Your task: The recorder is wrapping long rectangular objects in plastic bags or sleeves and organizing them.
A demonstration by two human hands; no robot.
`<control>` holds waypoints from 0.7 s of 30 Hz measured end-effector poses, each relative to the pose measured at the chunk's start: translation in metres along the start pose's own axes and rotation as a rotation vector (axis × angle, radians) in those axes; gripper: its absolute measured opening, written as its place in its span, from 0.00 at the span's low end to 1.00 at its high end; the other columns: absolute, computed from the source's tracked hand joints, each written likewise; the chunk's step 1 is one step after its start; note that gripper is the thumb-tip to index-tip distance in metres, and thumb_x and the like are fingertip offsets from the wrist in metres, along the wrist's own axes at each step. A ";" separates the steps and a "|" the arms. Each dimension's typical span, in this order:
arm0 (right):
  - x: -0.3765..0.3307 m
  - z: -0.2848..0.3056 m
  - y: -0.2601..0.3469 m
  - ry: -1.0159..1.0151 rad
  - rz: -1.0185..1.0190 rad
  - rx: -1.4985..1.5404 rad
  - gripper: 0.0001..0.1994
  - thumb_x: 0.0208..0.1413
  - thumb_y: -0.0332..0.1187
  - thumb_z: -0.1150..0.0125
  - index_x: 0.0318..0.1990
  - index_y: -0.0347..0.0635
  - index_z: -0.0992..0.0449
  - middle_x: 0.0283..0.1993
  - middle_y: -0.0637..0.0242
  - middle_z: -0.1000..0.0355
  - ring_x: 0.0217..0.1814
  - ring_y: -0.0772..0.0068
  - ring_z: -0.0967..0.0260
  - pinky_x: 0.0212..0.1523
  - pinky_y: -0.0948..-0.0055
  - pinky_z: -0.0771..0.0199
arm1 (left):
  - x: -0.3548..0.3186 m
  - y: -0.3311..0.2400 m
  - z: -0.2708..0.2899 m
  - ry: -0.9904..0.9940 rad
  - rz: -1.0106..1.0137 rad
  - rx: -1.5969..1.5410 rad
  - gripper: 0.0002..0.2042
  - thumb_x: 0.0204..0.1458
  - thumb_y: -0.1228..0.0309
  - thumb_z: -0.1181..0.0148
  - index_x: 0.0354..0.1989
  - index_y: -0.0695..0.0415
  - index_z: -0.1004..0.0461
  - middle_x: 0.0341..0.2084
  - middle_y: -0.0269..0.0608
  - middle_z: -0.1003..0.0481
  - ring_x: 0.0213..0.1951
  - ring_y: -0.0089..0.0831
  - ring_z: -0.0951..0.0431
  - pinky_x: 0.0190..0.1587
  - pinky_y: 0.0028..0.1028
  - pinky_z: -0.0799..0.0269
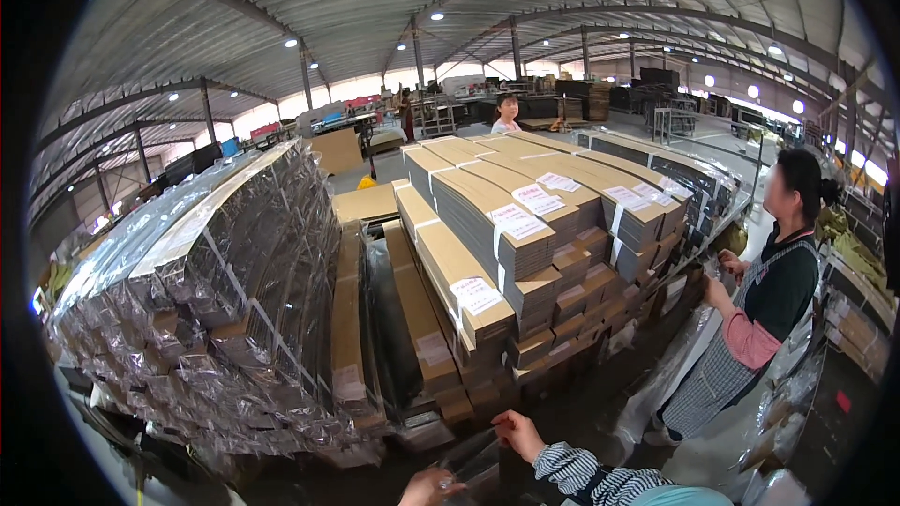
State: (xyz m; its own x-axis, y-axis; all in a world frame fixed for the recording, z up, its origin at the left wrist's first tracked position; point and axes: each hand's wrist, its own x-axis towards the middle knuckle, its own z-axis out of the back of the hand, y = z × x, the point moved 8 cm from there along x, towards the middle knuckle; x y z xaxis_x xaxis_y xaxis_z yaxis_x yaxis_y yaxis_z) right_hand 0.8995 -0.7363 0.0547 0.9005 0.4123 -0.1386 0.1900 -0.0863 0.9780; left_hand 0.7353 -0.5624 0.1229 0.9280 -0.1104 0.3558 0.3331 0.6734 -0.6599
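A piece of clear plastic film [476, 461] stretches between my two hands at the bottom of the view. My right hand [520, 437], beyond a striped sleeve, pinches its upper right edge. At its lower left, my left hand [431, 486] is closed on the film; the lower part of this hand is cut off by the frame. Just beyond my hands stand long cardboard-topped bundles [459, 295] bound with white straps, with white labels near their ends. The film's full extent is hard to make out against the dark floor.
A plastic-wrapped stack of long bundles [225, 319] rises at left. To the right, a person in a checked apron [727, 365] holds clear film. Another person [507, 115] is behind the stacks. More wrapped bundles [858, 328] line the right edge.
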 end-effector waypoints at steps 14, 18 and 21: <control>-0.100 -0.116 -0.080 0.764 0.455 -0.656 0.57 0.41 0.35 0.21 0.73 0.42 0.61 0.73 0.57 0.52 0.75 0.63 0.55 0.72 0.59 0.50 | 0.023 -0.143 0.270 -0.370 -0.781 -1.508 0.15 0.59 0.65 0.41 0.49 0.58 0.34 0.24 0.37 0.30 0.22 0.19 0.34 0.20 0.17 0.40; -0.041 -0.097 -0.038 0.190 0.259 -0.192 0.53 0.36 0.36 0.18 0.69 0.40 0.49 0.66 0.53 0.39 0.69 0.60 0.43 0.67 0.60 0.41 | 0.039 -0.134 0.285 -0.885 -0.112 -0.846 0.28 0.55 0.68 0.39 0.64 0.60 0.39 0.28 0.35 0.25 0.25 0.14 0.32 0.27 0.15 0.36; 0.046 -0.088 0.027 0.058 0.433 -0.191 0.45 0.43 0.32 0.24 0.67 0.36 0.47 0.61 0.56 0.35 0.60 0.64 0.35 0.61 0.65 0.34 | 0.021 -0.030 0.255 -0.772 0.156 -0.720 0.20 0.53 0.71 0.40 0.55 0.63 0.28 0.33 0.40 0.21 0.27 0.14 0.31 0.29 0.17 0.35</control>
State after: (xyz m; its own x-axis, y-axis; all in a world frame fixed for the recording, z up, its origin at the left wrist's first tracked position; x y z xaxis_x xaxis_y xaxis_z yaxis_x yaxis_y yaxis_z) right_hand 0.9114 -0.6402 0.0886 0.8566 0.4257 0.2916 -0.2779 -0.0954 0.9559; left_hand 0.7020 -0.3985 0.3193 0.6963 0.6027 0.3897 0.4739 0.0217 -0.8803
